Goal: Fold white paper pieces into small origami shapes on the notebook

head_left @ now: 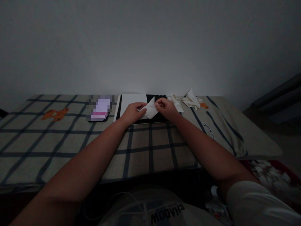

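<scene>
Between my two hands is a small piece of folded white paper (151, 110), with one pointed corner standing up. My left hand (134, 112) pinches its left side between thumb and fingers. On the other side, my right hand (167, 108) grips the right edge with thumb and fingertips. Both hands hover over or rest on a dark board or notebook (155, 119); contact is hard to tell. White lined paper (131, 102) lies on the left part of that board. Just right of my right hand are folded white paper pieces (175, 102).
A larger pile of folded paper (192, 99) sits farther right. To the left lies a phone (100, 110) with a lit, blurred screen. Checked cloth (150, 150) covers the table against a wall. Below right are a red bin (293, 172) holding crumpled paper and a plastic bottle (217, 204).
</scene>
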A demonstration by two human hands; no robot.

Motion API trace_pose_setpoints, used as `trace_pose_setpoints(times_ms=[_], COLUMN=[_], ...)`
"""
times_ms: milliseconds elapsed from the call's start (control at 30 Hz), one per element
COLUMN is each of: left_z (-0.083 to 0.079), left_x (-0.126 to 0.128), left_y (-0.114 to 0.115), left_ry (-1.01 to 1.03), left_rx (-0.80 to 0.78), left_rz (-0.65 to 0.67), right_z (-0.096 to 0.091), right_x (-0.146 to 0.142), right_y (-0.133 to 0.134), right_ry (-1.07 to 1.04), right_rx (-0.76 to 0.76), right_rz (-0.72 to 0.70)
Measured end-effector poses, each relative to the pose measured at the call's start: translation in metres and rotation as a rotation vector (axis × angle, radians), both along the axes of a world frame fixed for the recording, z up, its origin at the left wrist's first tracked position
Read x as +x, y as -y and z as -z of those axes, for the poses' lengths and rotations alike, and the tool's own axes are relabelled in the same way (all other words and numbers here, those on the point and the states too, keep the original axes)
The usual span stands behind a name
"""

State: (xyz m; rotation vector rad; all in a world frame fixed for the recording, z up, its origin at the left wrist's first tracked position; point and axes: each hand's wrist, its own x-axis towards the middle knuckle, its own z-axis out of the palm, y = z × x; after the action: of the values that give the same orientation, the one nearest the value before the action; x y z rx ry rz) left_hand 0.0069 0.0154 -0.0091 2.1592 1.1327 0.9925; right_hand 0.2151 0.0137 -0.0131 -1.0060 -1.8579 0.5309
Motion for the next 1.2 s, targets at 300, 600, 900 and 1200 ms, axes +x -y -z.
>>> trace_pose_setpoints(times_ms=[300, 600, 900, 1200], left_z=[0.000, 0.002, -0.004, 0.000], left_x=[0.002, 0.003, 0.004, 0.002], left_y=[0.001, 0.000, 0.007, 0.005], left_ry=[0.086, -0.003, 0.026, 0.026], left_rx=[-0.075, 0.007, -0.071, -0.126], left_rz=[-0.070, -0.105, 0.025, 0.104], right_z=[-0.004, -0.011, -0.007, -0.007], right_x=[0.003, 0.000, 0.000, 0.000], right_y=[0.003, 0.010, 0.005, 0.005], right_ry=[0.356, 0.471, 0.377, 0.213], right_rx=[0.339, 0.417, 0.281, 0.161], right_rz=[-0.174, -0.185, -0.112, 0.036])
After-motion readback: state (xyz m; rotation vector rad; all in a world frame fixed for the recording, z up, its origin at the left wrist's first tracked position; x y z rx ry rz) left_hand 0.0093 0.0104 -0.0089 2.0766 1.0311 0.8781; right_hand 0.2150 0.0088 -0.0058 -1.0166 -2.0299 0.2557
